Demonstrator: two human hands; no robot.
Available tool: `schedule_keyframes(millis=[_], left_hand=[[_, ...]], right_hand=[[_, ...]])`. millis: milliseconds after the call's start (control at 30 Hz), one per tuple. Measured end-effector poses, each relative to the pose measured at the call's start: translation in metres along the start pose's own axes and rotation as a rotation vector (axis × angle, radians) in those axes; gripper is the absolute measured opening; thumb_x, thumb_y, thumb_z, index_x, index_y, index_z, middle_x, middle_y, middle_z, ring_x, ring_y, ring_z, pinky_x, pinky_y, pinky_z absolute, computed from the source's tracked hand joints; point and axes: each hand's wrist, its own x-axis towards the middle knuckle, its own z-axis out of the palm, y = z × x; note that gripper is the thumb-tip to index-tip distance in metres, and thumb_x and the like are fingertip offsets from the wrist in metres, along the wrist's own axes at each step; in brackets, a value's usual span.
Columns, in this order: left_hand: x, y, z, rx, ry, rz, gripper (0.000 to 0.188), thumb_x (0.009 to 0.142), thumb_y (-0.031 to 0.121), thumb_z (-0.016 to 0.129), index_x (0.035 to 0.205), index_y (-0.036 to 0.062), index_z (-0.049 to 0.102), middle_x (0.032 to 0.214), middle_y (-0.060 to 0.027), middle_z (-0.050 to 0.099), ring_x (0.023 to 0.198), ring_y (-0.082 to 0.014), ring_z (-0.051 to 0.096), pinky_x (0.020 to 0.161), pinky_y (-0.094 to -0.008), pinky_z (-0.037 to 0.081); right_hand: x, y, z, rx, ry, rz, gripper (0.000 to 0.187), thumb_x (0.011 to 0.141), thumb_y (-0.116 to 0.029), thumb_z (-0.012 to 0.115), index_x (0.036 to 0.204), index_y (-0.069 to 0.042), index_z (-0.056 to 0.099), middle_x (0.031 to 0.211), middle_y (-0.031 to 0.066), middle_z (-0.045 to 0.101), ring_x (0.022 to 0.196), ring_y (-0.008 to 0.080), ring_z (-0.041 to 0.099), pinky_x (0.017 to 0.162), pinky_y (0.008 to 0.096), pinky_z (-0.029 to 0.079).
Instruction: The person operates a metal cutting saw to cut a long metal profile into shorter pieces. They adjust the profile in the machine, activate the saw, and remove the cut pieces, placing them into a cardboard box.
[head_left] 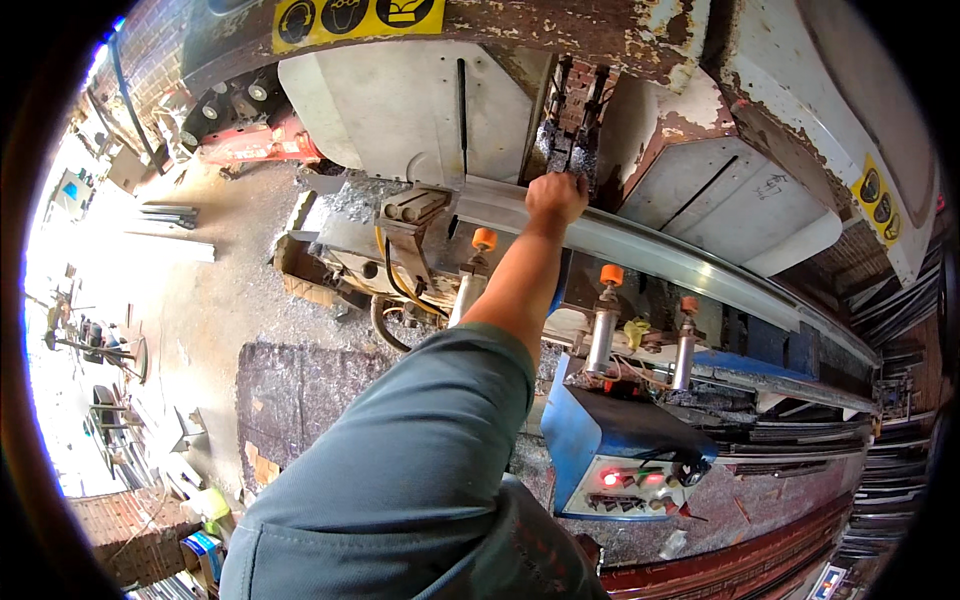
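My left arm, in a grey-green short sleeve, reaches forward over the machine. My left hand [557, 199] is closed in a fist at the far edge of a long silvery metal profile [650, 250]. Whatever its fingers may hold is hidden. Just beyond the knuckles is a narrow mechanism [568, 150] covered in metal shavings. The profile lies across the machine bed and runs off to the right. On the near side stand clamp cylinders with orange tips, one [611, 275] right of my forearm and another [484, 240] left of it. My right hand is out of sight.
Pale metal guard plates flank the mechanism, one on the left [400, 110] and one on the right [735, 205]. A blue control box [625, 440] with lit red lamps stands close on the right. Metal lengths [890, 490] are stacked at far right. Shavings litter the floor.
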Motion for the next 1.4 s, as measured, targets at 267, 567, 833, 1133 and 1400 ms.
schedule_keyframes(millis=[267, 567, 833, 1133, 1400], left_hand=[[0.001, 0.0, 0.0, -0.015, -0.048, -0.029, 0.051, 0.097, 0.049, 0.048, 0.084, 0.0092, 0.076, 0.084, -0.0176, 0.073, 0.083, -0.0365, 0.071, 0.076, -0.0482, 0.057], [0.002, 0.004, -0.001, 0.01, -0.084, -0.024, 0.047, 0.097, 0.048, 0.048, 0.087, 0.0111, 0.076, 0.086, -0.0162, 0.074, 0.085, -0.0355, 0.072, 0.077, -0.0483, 0.057], [0.0, 0.005, -0.003, 0.047, -0.098, -0.019, 0.048, 0.098, 0.047, 0.047, 0.088, 0.011, 0.077, 0.088, -0.0154, 0.074, 0.086, -0.0348, 0.072, 0.077, -0.0481, 0.058], [-0.052, 0.036, 0.005, -0.194, 0.242, 0.37, 0.014, 0.085, 0.019, 0.065, 0.095, 0.0102, 0.067, 0.101, -0.011, 0.065, 0.106, -0.0327, 0.059, 0.086, -0.0486, 0.049], [-0.383, -0.002, -0.096, -0.563, -0.284, 0.65, 0.015, 0.083, 0.012, 0.071, 0.094, 0.0058, 0.062, 0.085, -0.0126, 0.06, 0.078, -0.0343, 0.062, 0.065, -0.0433, 0.054]], right_hand=[[-0.001, -0.007, 0.001, -0.004, -0.015, -0.015, 0.042, 0.096, -0.026, 0.057, 0.127, 0.002, 0.061, 0.118, 0.0229, 0.064, 0.114, 0.0383, 0.056, 0.098, 0.0483, 0.044], [-0.003, -0.013, 0.004, 0.009, -0.024, -0.017, 0.041, 0.096, -0.025, 0.057, 0.127, 0.002, 0.062, 0.116, 0.0222, 0.065, 0.111, 0.037, 0.057, 0.095, 0.0473, 0.045], [-0.005, -0.013, 0.004, 0.017, -0.029, -0.04, 0.04, 0.096, -0.025, 0.057, 0.126, 0.002, 0.062, 0.115, 0.0216, 0.066, 0.108, 0.0359, 0.058, 0.093, 0.0464, 0.046], [-0.008, -0.004, -0.008, 0.051, -0.015, -0.168, 0.039, 0.096, -0.024, 0.057, 0.125, 0.002, 0.062, 0.113, 0.0208, 0.066, 0.105, 0.0347, 0.059, 0.09, 0.0454, 0.047], [-0.01, 0.018, -0.012, 0.103, 0.007, -0.281, 0.039, 0.096, -0.023, 0.057, 0.125, 0.002, 0.062, 0.111, 0.0202, 0.067, 0.102, 0.0336, 0.06, 0.087, 0.0445, 0.048]])
